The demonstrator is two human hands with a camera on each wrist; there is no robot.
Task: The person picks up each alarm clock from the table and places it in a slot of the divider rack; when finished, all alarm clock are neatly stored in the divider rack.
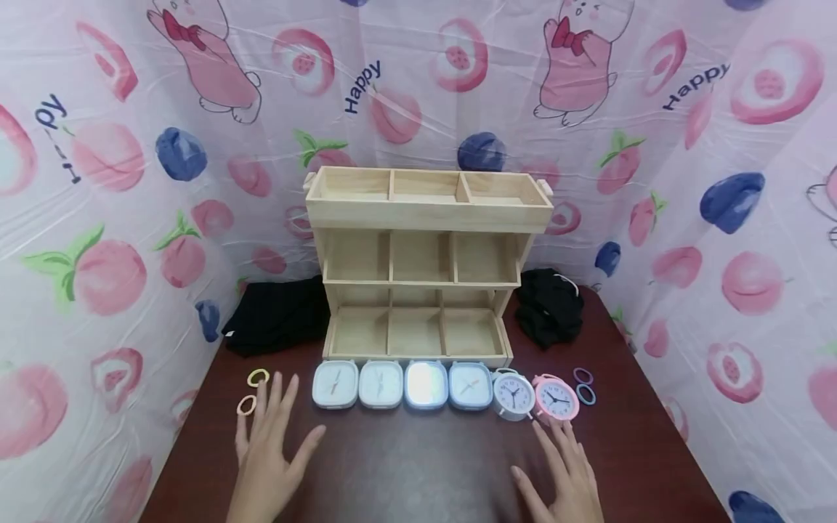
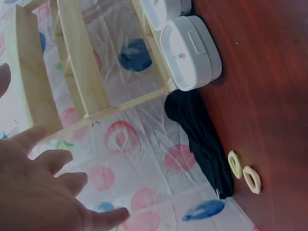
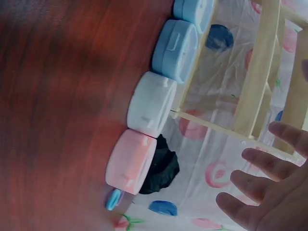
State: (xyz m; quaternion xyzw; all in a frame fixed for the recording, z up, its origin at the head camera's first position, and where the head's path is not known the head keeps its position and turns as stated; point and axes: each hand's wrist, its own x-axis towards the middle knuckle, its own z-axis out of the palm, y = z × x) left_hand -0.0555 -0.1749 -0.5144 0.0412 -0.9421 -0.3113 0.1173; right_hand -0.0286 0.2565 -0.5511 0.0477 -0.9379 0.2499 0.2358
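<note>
My left hand [image 1: 267, 454] is spread over the left of the table, fingers straight, holding nothing; the yellow hair tie [image 1: 258, 377] and cream hair tie [image 1: 246, 405] lie beside its fingertips. On the right, my right hand [image 1: 564, 476] is spread with nothing in it, its fingertips just in front of the pink round alarm clock [image 1: 556, 399]. A row of clocks runs between the hands: two white square clocks [image 1: 336, 384], two blue square clocks [image 1: 471, 386], a white round alarm clock [image 1: 513, 396] and the pink one. Glare hides one blue clock's face.
Behind the clocks stands a tiered wooden rack [image 1: 428, 216] with divided compartments. Folded black cloth [image 1: 277, 314] lies to its left, bunched black cloth [image 1: 549, 308] to its right. Purple and blue hair ties [image 1: 585, 394] lie at the right. A printed curtain [image 1: 418, 43] encloses the table.
</note>
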